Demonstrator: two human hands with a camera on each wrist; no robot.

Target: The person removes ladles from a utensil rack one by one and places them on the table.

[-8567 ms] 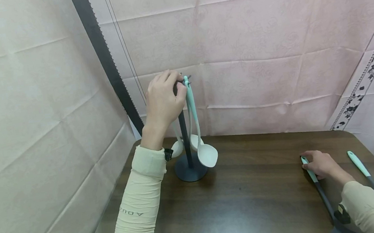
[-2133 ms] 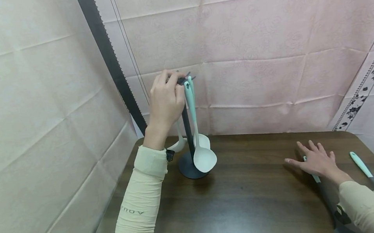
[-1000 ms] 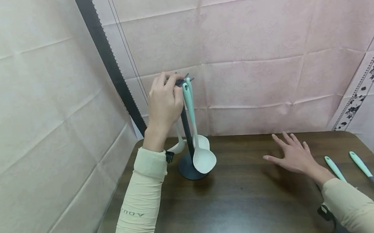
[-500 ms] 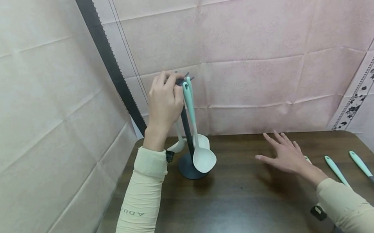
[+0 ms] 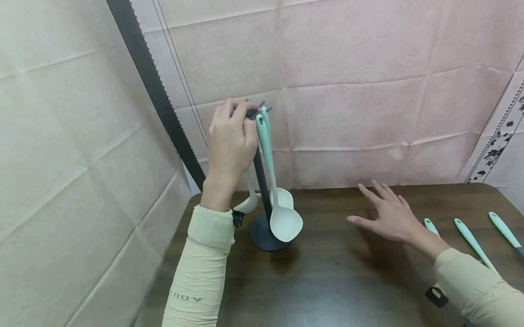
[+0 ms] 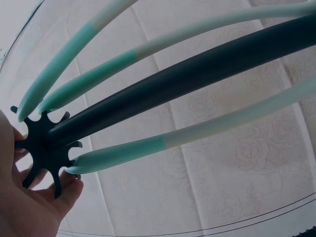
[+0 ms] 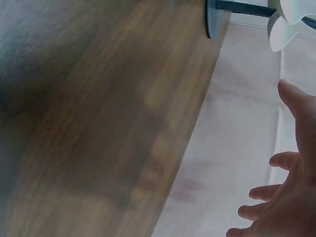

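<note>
My left hand (image 5: 231, 142) grips the top of a dark utensil stand (image 5: 261, 174); the left wrist view has its fingers around the hooked ring (image 6: 44, 143). From the hooks hang three pale utensils with mint handles. In front is a broad white spoon (image 5: 286, 225), with a second white head (image 5: 286, 199) behind it. A ladle-like one (image 5: 249, 204) hangs on the left, partly hidden by my wrist. My right hand (image 5: 391, 218) hovers over the table right of the stand, fingers spread and holding nothing.
On the right of the brown table (image 5: 349, 295) lie a dark-headed utensil with a mint handle (image 5: 504, 228), another mint handle (image 5: 470, 238) and a third one (image 5: 430, 226), partly behind my right forearm. A pale cloth wall (image 5: 353, 63) rises behind the table.
My right hand has lifted off the mint handle it touched and moved left toward the stand, fingers spreading. The hanging utensils have shifted around the stand since the earliest frame; my left hand stays on top.
</note>
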